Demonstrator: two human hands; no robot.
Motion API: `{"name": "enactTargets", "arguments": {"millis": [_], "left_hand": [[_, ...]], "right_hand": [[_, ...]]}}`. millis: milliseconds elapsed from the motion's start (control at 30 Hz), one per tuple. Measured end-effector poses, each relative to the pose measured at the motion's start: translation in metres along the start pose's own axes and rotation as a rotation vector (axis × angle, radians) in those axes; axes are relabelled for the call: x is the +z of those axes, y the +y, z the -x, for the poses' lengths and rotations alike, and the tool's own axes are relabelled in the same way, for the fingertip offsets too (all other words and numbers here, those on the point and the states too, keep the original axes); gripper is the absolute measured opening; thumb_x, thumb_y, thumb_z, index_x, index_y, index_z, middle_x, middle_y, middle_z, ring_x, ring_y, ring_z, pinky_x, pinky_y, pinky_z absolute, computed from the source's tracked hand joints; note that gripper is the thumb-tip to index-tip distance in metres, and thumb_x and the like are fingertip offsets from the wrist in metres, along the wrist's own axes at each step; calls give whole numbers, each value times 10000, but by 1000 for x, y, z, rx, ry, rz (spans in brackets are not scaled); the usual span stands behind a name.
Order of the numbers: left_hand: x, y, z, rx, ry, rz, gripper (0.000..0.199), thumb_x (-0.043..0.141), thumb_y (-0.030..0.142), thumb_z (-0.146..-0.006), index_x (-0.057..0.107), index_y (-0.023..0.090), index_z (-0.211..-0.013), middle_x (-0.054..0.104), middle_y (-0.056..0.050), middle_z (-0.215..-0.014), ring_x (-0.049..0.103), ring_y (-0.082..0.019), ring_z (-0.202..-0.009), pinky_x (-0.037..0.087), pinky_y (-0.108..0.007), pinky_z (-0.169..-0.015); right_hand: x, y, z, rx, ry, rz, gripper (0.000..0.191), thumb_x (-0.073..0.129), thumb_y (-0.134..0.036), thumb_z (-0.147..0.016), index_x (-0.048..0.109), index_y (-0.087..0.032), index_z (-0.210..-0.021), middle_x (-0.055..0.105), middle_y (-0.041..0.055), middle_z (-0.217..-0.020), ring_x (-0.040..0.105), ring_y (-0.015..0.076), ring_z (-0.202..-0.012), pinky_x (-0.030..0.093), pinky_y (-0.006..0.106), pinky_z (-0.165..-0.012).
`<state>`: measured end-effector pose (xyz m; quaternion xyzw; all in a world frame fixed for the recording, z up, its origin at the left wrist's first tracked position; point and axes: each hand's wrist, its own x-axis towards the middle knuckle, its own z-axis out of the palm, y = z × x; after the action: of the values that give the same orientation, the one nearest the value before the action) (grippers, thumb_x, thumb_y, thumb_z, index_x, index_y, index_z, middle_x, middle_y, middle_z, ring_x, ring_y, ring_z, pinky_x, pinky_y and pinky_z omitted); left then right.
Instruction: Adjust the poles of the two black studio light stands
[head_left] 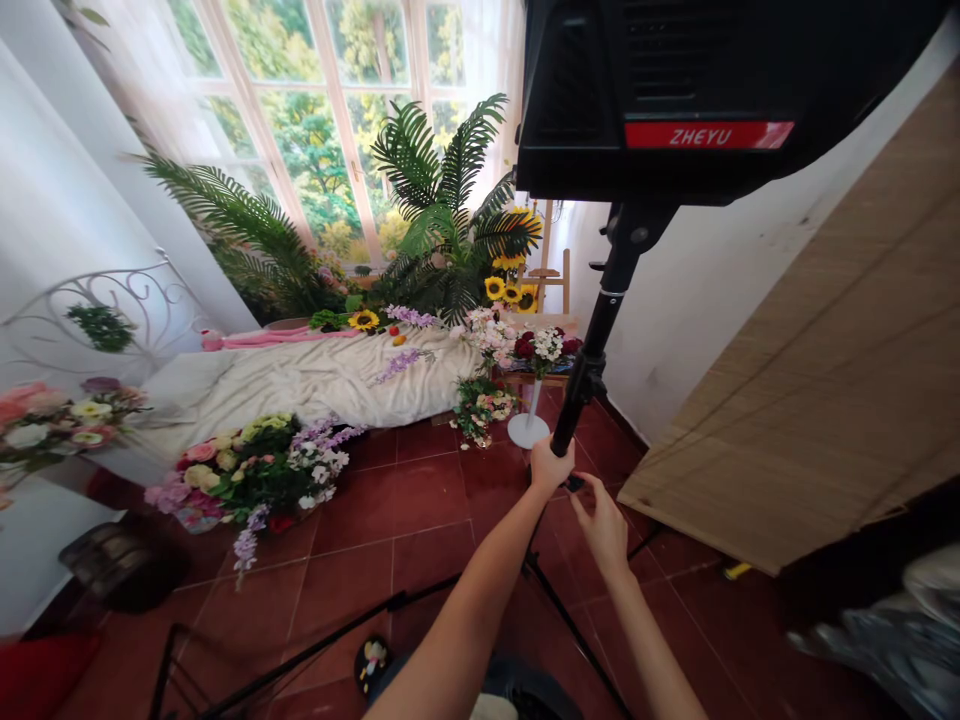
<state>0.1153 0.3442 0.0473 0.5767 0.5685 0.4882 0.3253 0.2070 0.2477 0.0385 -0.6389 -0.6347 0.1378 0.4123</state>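
A black light stand [592,350] rises in front of me, its legs spread on the floor. On its top sits a large black studio light [652,90] with a red label. My left hand [553,466] is wrapped round the stand's pole, below a black clamp. Just right of it, my right hand [601,520] has its thumb and fingers closed on a small black knob [574,483] at the side of the pole.
Behind the stand is a bed with a cream sheet [315,370], flowers around it. A white round-based stand [528,431] is near the pole. A wooden panel [780,350] leans at right. A dark pot [112,560] stands at left.
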Motion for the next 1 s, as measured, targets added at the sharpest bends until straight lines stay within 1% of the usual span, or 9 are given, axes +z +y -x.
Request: {"name": "enactTargets", "arguments": {"millis": [167, 300, 367, 467, 533, 733, 867, 933, 1000], "left_hand": [[1, 0, 0, -11, 16, 15, 319, 498, 444, -759, 593, 151, -676, 591, -27, -557, 570, -127, -547, 434, -215, -537], [1, 0, 0, 4, 24, 21, 320, 492, 442, -764, 593, 150, -683, 591, -26, -561, 566, -124, -542, 426, -212, -528], [0, 1, 1, 9, 19, 23, 314, 492, 437, -764, 593, 150, -685, 594, -26, -565, 570, -126, -547, 428, -213, -528], [-2, 4, 2, -1, 19, 23, 294, 510, 425, -755, 591, 154, -675, 592, -23, -555, 577, -132, -555, 436, -216, -533], [-3, 7, 3, -22, 20, 23, 272, 536, 414, -738, 589, 157, -664, 590, -20, -544, 583, -137, -563, 443, -219, -539], [-6, 15, 4, -71, 46, 33, 230, 567, 382, -714, 584, 163, -648, 584, -13, -525, 591, -143, -573, 452, -223, -554], [-7, 18, 5, -72, 46, 37, 218, 568, 371, -714, 580, 164, -646, 589, -16, -529, 594, -145, -577, 452, -222, -552], [-8, 19, 6, -69, 43, 40, 214, 568, 368, -714, 579, 166, -643, 589, -18, -531, 595, -147, -579, 451, -221, -550], [-8, 19, 6, -72, 47, 44, 213, 571, 369, -711, 577, 168, -642, 588, -16, -532, 593, -146, -576, 448, -220, -548]], "right_hand": [[2, -4, 2, -27, 75, 9, 382, 432, -410, -808, 550, -211, -1111, 631, 78, -993, 594, 181, -762, 446, 273, -631], [-4, -10, 2, -33, 87, 24, 397, 451, -443, -807, 546, -222, -1123, 626, 70, -1008, 581, 181, -747, 438, 280, -644], [-6, -11, 1, -30, 90, 25, 398, 451, -473, -808, 566, -217, -1090, 632, 75, -987, 579, 187, -744, 433, 283, -647], [-7, -9, -2, 16, 97, -25, 396, 463, -529, -794, 611, -196, -951, 650, 82, -903, 580, 187, -703, 431, 281, -644], [-6, -7, -3, 66, 90, -71, 392, 480, -556, -778, 611, -194, -852, 656, 73, -825, 580, 185, -666, 430, 275, -635], [-3, -9, -4, 184, 58, -140, 398, 462, -580, -779, 577, -205, -710, 635, 34, -650, 575, 183, -616, 404, 249, -592], [-2, -6, -9, 225, 30, -156, 468, 437, -614, -768, 536, -196, -581, 578, 4, -536, 515, 150, -530, 366, 235, -541], [0, -1, -13, 251, -4, -226, 498, 429, -631, -754, 515, -191, -537, 547, -2, -489, 480, 140, -486, 354, 238, -504], [4, 2, -17, 309, -57, -348, 500, 438, -636, -732, 514, -188, -524, 536, 1, -471, 466, 139, -462, 356, 245, -475]]}}
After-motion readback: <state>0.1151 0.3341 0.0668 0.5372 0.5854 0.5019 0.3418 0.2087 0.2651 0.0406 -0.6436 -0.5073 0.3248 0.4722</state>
